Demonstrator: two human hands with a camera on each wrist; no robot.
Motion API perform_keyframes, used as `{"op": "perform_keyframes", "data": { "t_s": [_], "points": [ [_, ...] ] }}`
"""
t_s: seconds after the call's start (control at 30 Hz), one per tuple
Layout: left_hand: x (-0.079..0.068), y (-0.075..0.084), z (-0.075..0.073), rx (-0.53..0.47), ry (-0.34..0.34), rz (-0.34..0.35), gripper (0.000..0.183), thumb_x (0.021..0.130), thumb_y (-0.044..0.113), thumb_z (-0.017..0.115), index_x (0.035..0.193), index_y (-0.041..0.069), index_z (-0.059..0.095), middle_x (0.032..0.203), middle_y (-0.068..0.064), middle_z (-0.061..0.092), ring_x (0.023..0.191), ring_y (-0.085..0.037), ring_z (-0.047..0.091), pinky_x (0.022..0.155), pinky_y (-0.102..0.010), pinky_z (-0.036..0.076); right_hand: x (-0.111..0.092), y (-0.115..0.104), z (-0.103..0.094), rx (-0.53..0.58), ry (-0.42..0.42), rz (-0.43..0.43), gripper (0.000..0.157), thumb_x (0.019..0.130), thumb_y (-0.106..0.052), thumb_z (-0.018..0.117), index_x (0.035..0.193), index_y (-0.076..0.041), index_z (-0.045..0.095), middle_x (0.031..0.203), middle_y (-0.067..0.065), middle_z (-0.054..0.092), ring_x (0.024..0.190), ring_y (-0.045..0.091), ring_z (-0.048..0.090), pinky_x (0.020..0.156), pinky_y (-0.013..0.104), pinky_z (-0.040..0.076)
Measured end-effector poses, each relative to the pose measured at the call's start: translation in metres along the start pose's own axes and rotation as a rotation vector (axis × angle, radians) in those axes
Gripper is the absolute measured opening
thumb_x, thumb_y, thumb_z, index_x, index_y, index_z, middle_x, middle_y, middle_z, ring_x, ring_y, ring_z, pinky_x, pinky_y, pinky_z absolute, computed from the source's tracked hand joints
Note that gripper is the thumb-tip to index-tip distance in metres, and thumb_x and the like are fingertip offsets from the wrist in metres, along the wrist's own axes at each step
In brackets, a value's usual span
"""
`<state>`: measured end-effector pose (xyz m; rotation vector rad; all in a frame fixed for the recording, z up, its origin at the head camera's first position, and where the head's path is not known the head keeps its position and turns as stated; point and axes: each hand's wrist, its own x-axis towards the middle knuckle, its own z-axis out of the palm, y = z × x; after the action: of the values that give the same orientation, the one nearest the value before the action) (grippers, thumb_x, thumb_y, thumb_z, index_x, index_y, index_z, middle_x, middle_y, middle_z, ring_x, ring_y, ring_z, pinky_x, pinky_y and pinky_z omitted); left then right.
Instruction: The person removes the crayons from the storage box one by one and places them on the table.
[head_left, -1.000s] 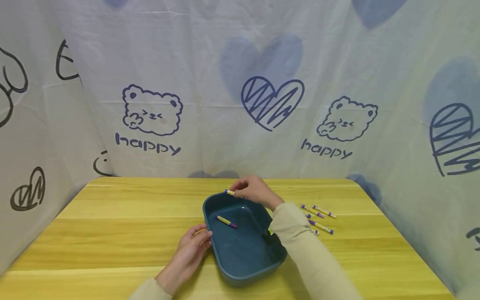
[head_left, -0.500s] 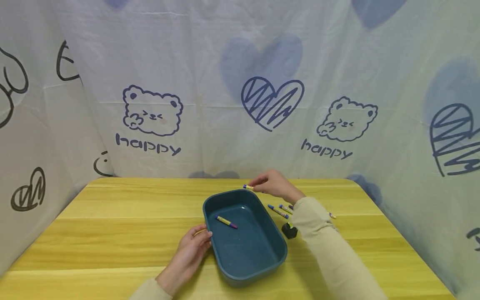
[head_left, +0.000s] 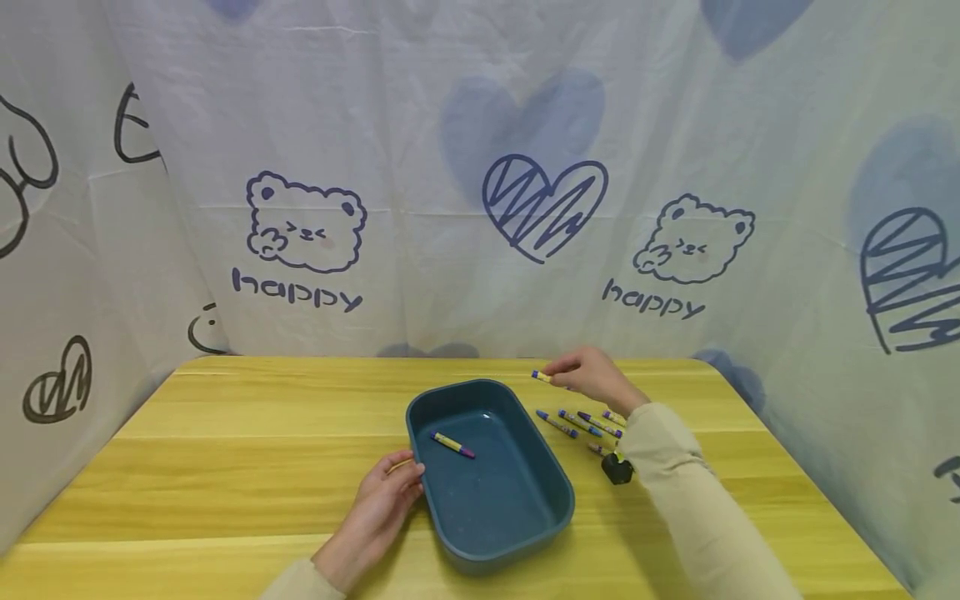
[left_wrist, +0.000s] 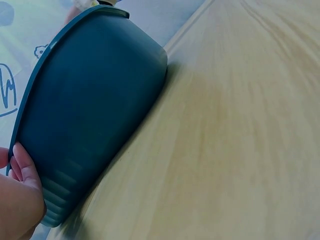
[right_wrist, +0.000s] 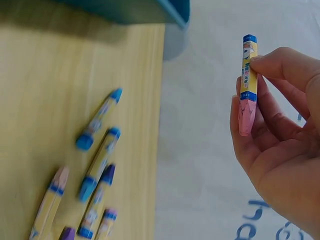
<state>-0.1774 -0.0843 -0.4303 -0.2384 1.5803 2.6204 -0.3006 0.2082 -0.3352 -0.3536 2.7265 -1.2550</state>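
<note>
My left hand (head_left: pixel 382 493) holds the left side of a dark teal plastic bin (head_left: pixel 506 500), its thumb at the rim and its fingers against the outer wall, as the left wrist view also shows. A purple crayon (head_left: pixel 452 444) in a yellow wrapper lies on the bin's floor. Beyond the bin's far right corner, my right hand (head_left: pixel 596 375) is raised over the back of the table. Between thumb and fingers it pinches a pink crayon (right_wrist: pixel 248 80) with a yellow wrapper and blue bands; the pink tip points toward the palm side.
Several crayons lie loose on the wooden table (head_left: pixel 262 467) to the right of the bin, among them a blue crayon (right_wrist: pixel 100 165) and a pale pink crayon (right_wrist: pixel 52 200). A patterned white cloth (head_left: pixel 420 275) hangs behind the table's back edge. The right forearm partly covers the loose crayons.
My right hand has moved right, from over the bin's far rim to beyond its right corner, still pinching the crayon. The left hand, the bin and the crayon inside have stayed put.
</note>
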Motion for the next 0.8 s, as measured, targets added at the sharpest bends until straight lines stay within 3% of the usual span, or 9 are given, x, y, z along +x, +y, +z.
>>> {"op": "perform_keyframes", "data": {
  "t_s": [0.4, 0.8],
  "points": [
    [0.001, 0.0, -0.001, -0.002, 0.002, -0.002, 0.025, 0.093, -0.004, 0.051, 0.116, -0.007, 0.042, 0.088, -0.002, 0.053, 0.078, -0.011, 0.054, 0.071, -0.02, 0.048, -0.012, 0.039, -0.018, -0.007, 0.013, 0.066, 0.025, 0.092, -0.008, 0.062, 0.115, 0.0, 0.068, 0.118, 0.018, 0.063, 0.104, 0.031, 0.061, 0.091, 0.046, 0.05],
    [-0.001, 0.001, -0.001, -0.006, -0.009, 0.005, 0.022, 0.092, -0.004, 0.051, 0.113, -0.005, 0.044, 0.088, -0.003, 0.054, 0.079, -0.012, 0.054, 0.072, -0.021, 0.048, -0.035, 0.072, -0.031, -0.085, 0.025, 0.066, 0.025, 0.092, -0.011, 0.063, 0.114, 0.0, 0.069, 0.117, 0.019, 0.064, 0.104, 0.033, 0.06, 0.087, 0.047, 0.05]
  ]
}}
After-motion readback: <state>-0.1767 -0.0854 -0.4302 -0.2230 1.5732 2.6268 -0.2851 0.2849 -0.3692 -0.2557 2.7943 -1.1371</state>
